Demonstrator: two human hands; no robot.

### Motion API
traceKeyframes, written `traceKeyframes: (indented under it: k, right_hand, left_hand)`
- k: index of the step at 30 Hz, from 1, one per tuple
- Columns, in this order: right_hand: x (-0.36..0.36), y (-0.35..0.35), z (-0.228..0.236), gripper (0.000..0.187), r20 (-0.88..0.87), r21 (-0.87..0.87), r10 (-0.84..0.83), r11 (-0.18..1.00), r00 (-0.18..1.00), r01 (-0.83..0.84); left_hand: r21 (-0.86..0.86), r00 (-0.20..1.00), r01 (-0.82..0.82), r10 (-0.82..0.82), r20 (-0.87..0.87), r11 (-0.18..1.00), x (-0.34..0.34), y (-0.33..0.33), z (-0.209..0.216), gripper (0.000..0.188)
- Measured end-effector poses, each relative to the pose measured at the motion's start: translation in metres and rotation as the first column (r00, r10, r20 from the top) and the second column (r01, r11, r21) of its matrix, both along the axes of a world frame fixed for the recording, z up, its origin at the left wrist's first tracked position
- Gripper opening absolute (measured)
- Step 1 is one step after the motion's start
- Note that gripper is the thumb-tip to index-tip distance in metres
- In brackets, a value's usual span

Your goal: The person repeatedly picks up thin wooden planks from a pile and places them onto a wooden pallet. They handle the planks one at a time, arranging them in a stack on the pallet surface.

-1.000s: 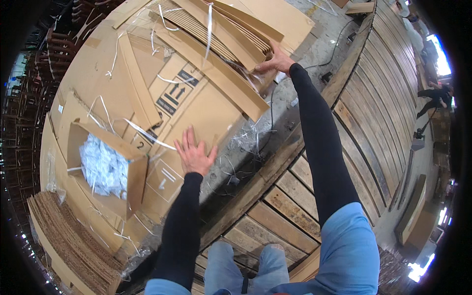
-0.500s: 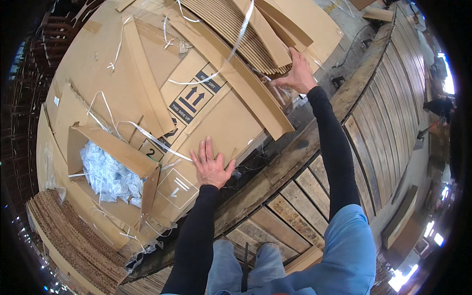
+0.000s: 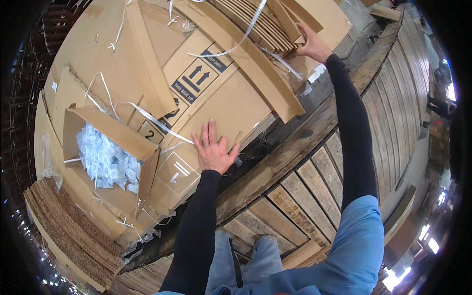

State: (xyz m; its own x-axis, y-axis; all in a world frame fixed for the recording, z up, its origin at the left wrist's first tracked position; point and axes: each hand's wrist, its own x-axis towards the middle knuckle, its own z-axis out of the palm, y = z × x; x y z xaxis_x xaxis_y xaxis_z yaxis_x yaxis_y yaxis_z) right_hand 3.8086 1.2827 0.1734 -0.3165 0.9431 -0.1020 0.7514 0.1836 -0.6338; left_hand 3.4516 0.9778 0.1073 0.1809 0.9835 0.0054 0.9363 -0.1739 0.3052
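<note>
My left hand lies flat on a large brown cardboard sheet, fingers spread, near its front edge. My right hand reaches to the far right and grips the near end of a stack of cardboard strips. Its fingers are over the outer piece, and the thumb is at the lower corner. A long folded cardboard flap lies along the left side of that stack. Loose white strapping crosses the strips and the sheet.
An open carton holding crumpled pale-blue packets sits on the left. Below it is a stack of corrugated cardboard. A dark gap separates the cardboard from a wooden slatted platform. Another long cardboard piece lies across the sheet.
My right hand has shifted slightly farther away and right at the strips' end, uncovering white strapping beside the flap. My left hand stays flat on the sheet. The whole view has shifted a little.
</note>
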Motion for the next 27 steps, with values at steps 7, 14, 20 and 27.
traceKeyframes:
  k: [7, 14, 20, 27]
  right_hand:
    - [-0.037, -0.044, -0.012, 0.104, 0.145, 0.139, -0.074, 0.989, 0.987, 0.054]
    - [-0.037, -0.123, 0.0, 0.108, 0.182, 0.081, -0.126, 0.99, 0.975, 0.113]
    - [-0.042, -0.091, 0.03, 0.119, 0.015, -0.3, 0.018, 0.954, 1.0, -0.012]
    - [-0.055, -0.052, -0.004, 0.122, 0.141, -0.223, -0.228, 0.941, 0.963, 0.256]
  left_hand:
    - [-0.005, 0.999, 0.0, 0.0, 0.042, 1.0, 0.006, 0.002, -0.001, 0.044]
    - [-0.003, 0.999, 0.022, -0.022, 0.04, 1.0, 0.004, 0.001, -0.001, 0.042]
    - [-0.073, 1.0, -0.003, 0.004, 0.016, 0.997, -0.001, -0.001, -0.001, 0.039]
    - [-0.023, 1.0, 0.006, -0.005, 0.011, 1.0, 0.012, 0.001, 0.004, 0.042]
